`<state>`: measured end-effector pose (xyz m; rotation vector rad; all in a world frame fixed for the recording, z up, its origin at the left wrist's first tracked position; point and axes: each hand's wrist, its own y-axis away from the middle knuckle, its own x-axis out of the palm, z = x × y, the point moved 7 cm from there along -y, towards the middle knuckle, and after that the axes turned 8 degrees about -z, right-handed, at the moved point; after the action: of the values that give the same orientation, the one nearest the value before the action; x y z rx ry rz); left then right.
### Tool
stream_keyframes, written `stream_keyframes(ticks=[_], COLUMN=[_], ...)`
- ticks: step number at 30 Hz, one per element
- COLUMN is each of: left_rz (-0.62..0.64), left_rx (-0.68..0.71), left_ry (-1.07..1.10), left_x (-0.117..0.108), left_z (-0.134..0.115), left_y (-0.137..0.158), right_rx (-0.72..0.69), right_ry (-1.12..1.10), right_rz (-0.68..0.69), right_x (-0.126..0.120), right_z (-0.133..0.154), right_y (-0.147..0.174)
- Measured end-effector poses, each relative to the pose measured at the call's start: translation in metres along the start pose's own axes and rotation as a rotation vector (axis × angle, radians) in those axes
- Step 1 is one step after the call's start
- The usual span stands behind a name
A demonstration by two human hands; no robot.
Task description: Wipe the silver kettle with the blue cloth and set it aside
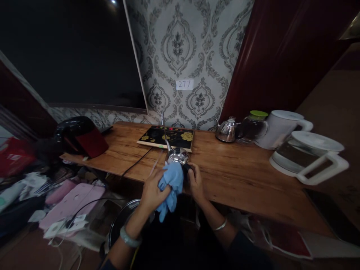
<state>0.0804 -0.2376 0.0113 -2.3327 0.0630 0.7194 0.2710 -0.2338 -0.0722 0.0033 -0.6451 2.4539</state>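
A small shiny metal kettle (179, 155) with a dark lid knob is held up in front of me at the table's front edge. My right hand (196, 182) is wrapped round its black handle (186, 167). In my left hand (154, 191) is a bunched light-blue cloth (173, 177), pressed against the near side of the kettle and hiding much of its body. Just beyond stands a black electric tea stove (165, 137) with gold flowers, a lit red display and a metal spout rising from it.
Along the right of the wooden table (225, 168) stand a second metal kettle (225, 131), a glass jug with a green lid (254, 125), a white jug (278, 129) and a clear pitcher (303, 153). A red and black appliance (81, 137) sits at the left end. Cords and clutter lie below left.
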Motion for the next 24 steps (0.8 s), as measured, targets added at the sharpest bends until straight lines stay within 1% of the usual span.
stream_keyframes(ticks=[3,5,8,11,14,18,21,24], left_rz=[0.107,0.13,0.146,0.191,0.236,0.278,0.295,0.3], left_rx=[0.111,0.142,0.118,0.109,0.091,0.047,0.014,-0.005], left_ry=[-0.029,-0.116,-0.33,-0.446,-0.478,-0.452,-0.458,-0.469], left_x=[0.014,0.028,0.047,0.058,0.057,0.053,0.05,0.045], left_z=[-0.034,-0.046,-0.048,-0.045,-0.043,-0.044,-0.044,-0.04], left_y=[-0.004,-0.011,-0.023,-0.028,-0.031,-0.039,-0.043,-0.04], right_rx=[0.052,0.081,0.107,0.101,0.08,0.02,0.021,0.024], right_ry=[-0.121,-0.167,-0.142,-0.126,-0.112,-0.085,-0.096,-0.1], right_rz=[-0.022,-0.041,-0.053,-0.063,-0.068,-0.064,-0.055,-0.029], right_x=[-0.002,-0.005,-0.007,-0.007,-0.006,-0.004,-0.003,-0.002], right_z=[-0.006,-0.012,-0.019,-0.021,-0.019,-0.013,-0.01,-0.006], right_y=[0.001,0.002,0.004,0.004,0.004,0.004,0.003,0.001])
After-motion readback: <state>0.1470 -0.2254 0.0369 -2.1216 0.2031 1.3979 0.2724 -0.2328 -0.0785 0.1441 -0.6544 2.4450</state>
